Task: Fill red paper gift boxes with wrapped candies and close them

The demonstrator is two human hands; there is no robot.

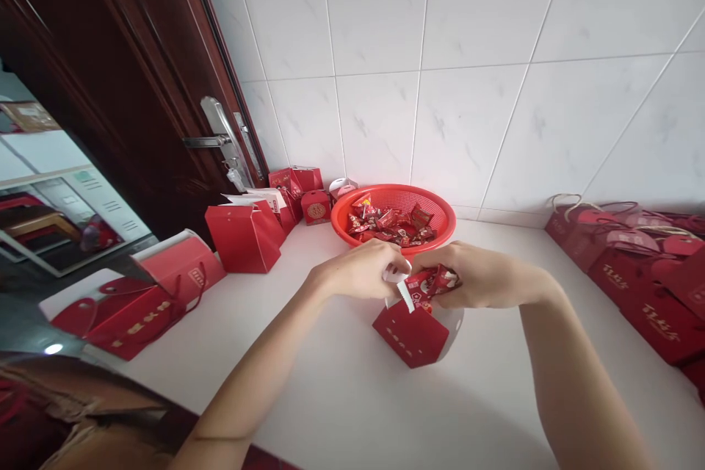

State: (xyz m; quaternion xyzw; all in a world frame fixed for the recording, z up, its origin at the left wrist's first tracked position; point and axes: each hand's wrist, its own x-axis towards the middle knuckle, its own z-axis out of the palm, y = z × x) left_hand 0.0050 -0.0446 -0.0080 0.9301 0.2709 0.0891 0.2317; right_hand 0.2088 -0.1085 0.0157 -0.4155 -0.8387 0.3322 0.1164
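Observation:
A small red gift box [412, 334] stands upright on the white tabletop, its top spread apart. My left hand [366, 270] is closed with thumb and fingers on a white edge at the box's far left side. In the mouth of the box, my right hand [476, 273] grips red wrapped candies [429, 282]; its fingers partly hide them, so I cannot tell how many it holds. Just beyond both hands sits a red plastic basket [447, 229] with several red wrapped candies [388, 220] in it.
Red paper boxes [245, 239] and bags line the table's left side, near a dark wooden door [126, 51] with a metal handle [217, 139]. Red gift bags [633, 272] with cord handles crowd the right. Behind rises a tiled wall [380, 125].

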